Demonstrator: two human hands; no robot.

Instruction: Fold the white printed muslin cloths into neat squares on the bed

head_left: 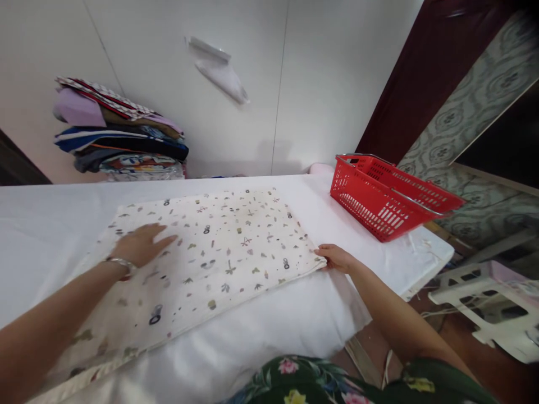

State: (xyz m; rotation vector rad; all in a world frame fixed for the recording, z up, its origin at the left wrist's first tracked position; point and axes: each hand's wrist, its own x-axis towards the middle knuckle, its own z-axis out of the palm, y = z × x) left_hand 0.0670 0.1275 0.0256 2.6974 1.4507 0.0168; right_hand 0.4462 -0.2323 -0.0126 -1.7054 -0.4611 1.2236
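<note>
A cream cloth with small printed figures [227, 241] lies spread and folded flat on the white-covered table [307, 207]. My left hand [141, 245], with a silver bracelet at the wrist, rests on the left part of the cloth, its fingers apart and stretched out. At the cloth's near right corner, my right hand [334, 257] pinches the edge between thumb and fingers. The cloth's near left end runs beneath my left forearm and is partly hidden by it.
A red plastic basket [379, 196] with metal handles stands at the table's right end. Folded clothes [122, 134] are piled at the back left against a white wall. A white plastic stool [492, 303] is at the lower right, beyond the table edge.
</note>
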